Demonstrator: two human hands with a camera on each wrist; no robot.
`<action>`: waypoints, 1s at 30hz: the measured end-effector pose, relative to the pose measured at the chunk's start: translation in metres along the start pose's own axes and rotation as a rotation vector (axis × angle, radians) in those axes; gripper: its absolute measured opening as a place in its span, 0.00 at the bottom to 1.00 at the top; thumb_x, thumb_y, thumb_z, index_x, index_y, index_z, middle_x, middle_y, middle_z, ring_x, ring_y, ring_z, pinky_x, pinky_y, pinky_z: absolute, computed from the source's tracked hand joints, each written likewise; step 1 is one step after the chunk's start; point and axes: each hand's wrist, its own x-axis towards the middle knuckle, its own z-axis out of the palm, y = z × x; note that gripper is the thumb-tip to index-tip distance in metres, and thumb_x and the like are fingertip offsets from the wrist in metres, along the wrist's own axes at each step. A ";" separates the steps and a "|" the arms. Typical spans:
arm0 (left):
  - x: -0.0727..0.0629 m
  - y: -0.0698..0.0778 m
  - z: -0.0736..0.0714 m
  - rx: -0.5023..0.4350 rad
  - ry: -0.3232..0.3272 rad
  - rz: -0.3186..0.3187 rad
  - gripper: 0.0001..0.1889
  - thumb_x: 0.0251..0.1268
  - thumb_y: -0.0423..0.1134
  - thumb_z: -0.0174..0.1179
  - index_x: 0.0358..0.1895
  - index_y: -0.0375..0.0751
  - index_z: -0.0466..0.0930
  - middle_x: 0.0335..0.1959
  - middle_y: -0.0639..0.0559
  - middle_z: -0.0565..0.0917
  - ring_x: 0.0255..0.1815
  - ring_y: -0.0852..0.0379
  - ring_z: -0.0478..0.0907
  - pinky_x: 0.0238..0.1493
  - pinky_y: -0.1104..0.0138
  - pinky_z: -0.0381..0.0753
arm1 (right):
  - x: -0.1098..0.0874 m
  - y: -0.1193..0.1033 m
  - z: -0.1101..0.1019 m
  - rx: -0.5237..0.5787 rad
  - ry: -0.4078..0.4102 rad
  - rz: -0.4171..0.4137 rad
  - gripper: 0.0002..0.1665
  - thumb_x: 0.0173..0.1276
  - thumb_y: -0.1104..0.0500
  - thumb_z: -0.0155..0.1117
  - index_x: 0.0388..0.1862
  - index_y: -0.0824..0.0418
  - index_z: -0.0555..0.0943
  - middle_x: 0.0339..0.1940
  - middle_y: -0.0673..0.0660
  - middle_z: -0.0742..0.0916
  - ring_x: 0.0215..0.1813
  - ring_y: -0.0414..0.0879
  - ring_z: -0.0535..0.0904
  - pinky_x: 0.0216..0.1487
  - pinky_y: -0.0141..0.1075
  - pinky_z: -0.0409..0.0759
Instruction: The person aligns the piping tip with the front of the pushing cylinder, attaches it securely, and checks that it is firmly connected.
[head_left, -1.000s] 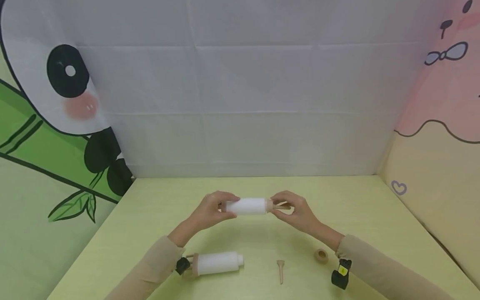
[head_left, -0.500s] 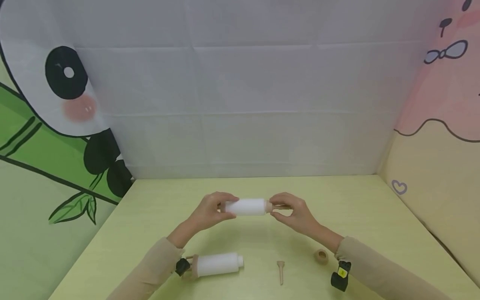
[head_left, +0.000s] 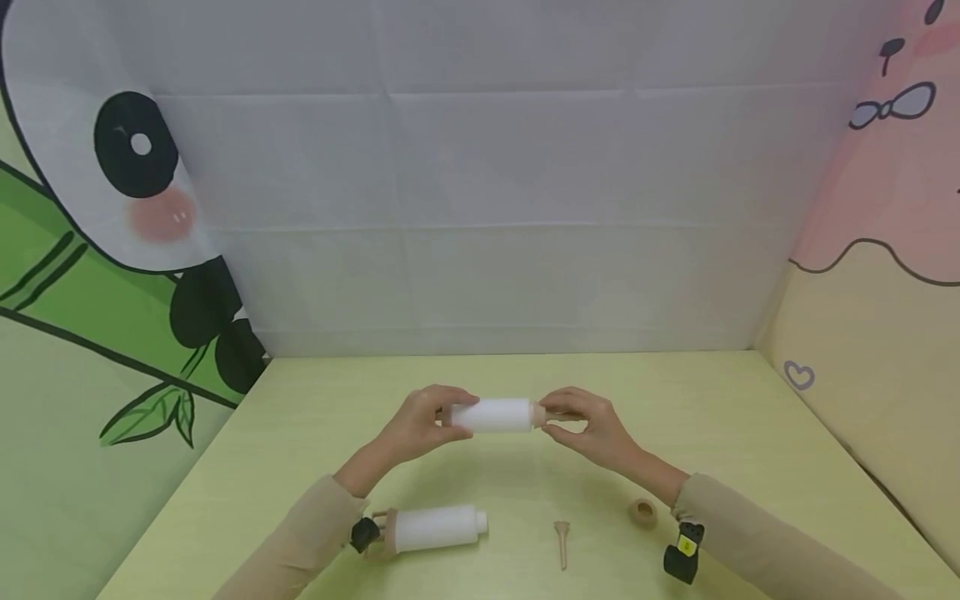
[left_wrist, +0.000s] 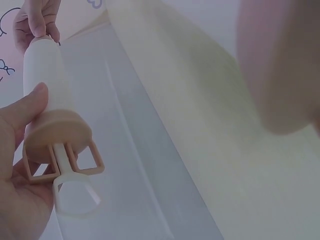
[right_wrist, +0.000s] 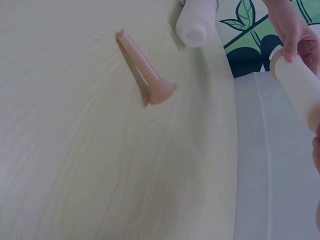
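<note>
Above the table, both hands hold an icing syringe (head_left: 495,415) level, with a white barrel and beige ends. My left hand (head_left: 422,423) grips the barrel's left end, thumb and fingers on either side. In the left wrist view, two square beige finger loops (left_wrist: 90,159) and a white ring handle (left_wrist: 77,197) stick out below that grip. With its fingertips, my right hand (head_left: 588,423) pinches the beige collar (head_left: 537,414) at the other end. A slim beige nozzle (head_left: 564,416) runs from the collar under the fingers, partly hidden.
A second syringe (head_left: 437,529) lies near the left forearm, its handle end partly behind the wrist camera. Between the forearms lies a loose flared nozzle (head_left: 562,546). A beige ring (head_left: 642,512) lies by the right sleeve. A white sheet (head_left: 495,167) hangs behind the table.
The right hand's fingers have shifted slightly around the collar, and the slim nozzle shows at a slightly different angle. The left hand and the things on the table stay put.
</note>
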 end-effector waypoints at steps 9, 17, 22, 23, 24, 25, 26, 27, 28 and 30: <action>-0.001 0.001 0.001 -0.009 0.010 0.005 0.21 0.44 0.32 0.70 0.46 0.37 0.80 0.46 0.41 0.79 0.41 0.48 0.76 0.32 0.73 0.79 | -0.001 0.004 -0.001 -0.007 -0.003 -0.022 0.17 0.46 0.78 0.67 0.39 0.74 0.79 0.36 0.66 0.83 0.36 0.56 0.82 0.31 0.45 0.80; -0.002 0.001 0.002 0.046 0.021 0.023 0.20 0.44 0.34 0.70 0.46 0.40 0.80 0.46 0.43 0.80 0.37 0.53 0.74 0.28 0.72 0.76 | -0.003 0.006 -0.002 -0.028 -0.005 -0.028 0.17 0.47 0.78 0.66 0.40 0.75 0.78 0.35 0.66 0.83 0.34 0.54 0.82 0.31 0.42 0.81; -0.001 0.001 0.003 0.064 0.030 0.044 0.21 0.44 0.34 0.70 0.46 0.40 0.81 0.46 0.44 0.80 0.36 0.54 0.74 0.27 0.73 0.75 | -0.003 0.006 -0.003 -0.035 -0.003 -0.016 0.16 0.48 0.77 0.66 0.39 0.75 0.79 0.35 0.66 0.83 0.34 0.54 0.82 0.31 0.40 0.81; -0.001 0.001 0.003 0.066 0.033 0.049 0.21 0.43 0.34 0.70 0.46 0.40 0.81 0.46 0.44 0.81 0.35 0.54 0.74 0.26 0.73 0.75 | -0.003 0.006 -0.003 -0.037 -0.003 -0.013 0.16 0.48 0.77 0.66 0.39 0.75 0.79 0.35 0.65 0.84 0.34 0.54 0.82 0.30 0.39 0.81; -0.001 0.001 0.004 0.066 0.035 0.055 0.21 0.43 0.34 0.70 0.46 0.40 0.81 0.46 0.44 0.81 0.35 0.55 0.74 0.26 0.73 0.75 | -0.003 0.006 -0.003 -0.039 -0.001 -0.012 0.16 0.48 0.77 0.67 0.39 0.75 0.79 0.35 0.65 0.84 0.34 0.53 0.82 0.30 0.39 0.81; -0.001 0.000 0.004 0.063 0.036 0.061 0.21 0.43 0.34 0.70 0.46 0.40 0.81 0.46 0.44 0.81 0.35 0.55 0.74 0.26 0.73 0.75 | -0.003 0.006 -0.003 -0.038 0.000 -0.011 0.16 0.47 0.77 0.67 0.39 0.74 0.79 0.35 0.65 0.84 0.34 0.53 0.81 0.30 0.38 0.81; -0.001 0.000 0.004 0.060 0.037 0.066 0.21 0.44 0.34 0.70 0.46 0.39 0.81 0.45 0.43 0.81 0.35 0.54 0.74 0.26 0.73 0.75 | -0.003 0.007 -0.003 -0.038 0.002 -0.011 0.16 0.47 0.77 0.67 0.38 0.74 0.79 0.35 0.65 0.83 0.34 0.53 0.81 0.30 0.37 0.81; -0.001 0.000 0.005 0.057 0.036 0.068 0.20 0.44 0.34 0.70 0.46 0.39 0.80 0.45 0.43 0.81 0.35 0.54 0.73 0.26 0.72 0.75 | -0.003 0.007 -0.003 -0.041 0.005 -0.016 0.17 0.47 0.77 0.67 0.39 0.74 0.79 0.35 0.66 0.83 0.34 0.54 0.81 0.29 0.37 0.81; -0.001 0.000 0.005 0.055 0.035 0.067 0.20 0.44 0.34 0.70 0.46 0.39 0.80 0.45 0.43 0.80 0.35 0.55 0.74 0.26 0.73 0.75 | -0.003 0.007 -0.003 -0.041 0.010 -0.023 0.17 0.47 0.77 0.67 0.39 0.74 0.79 0.35 0.66 0.83 0.34 0.55 0.81 0.30 0.36 0.81; -0.001 -0.001 0.005 0.050 0.033 0.063 0.20 0.45 0.35 0.70 0.46 0.39 0.80 0.45 0.43 0.80 0.35 0.54 0.74 0.26 0.73 0.75 | -0.003 0.007 -0.002 -0.036 0.019 -0.037 0.18 0.46 0.78 0.66 0.39 0.74 0.78 0.35 0.67 0.82 0.35 0.57 0.80 0.30 0.35 0.81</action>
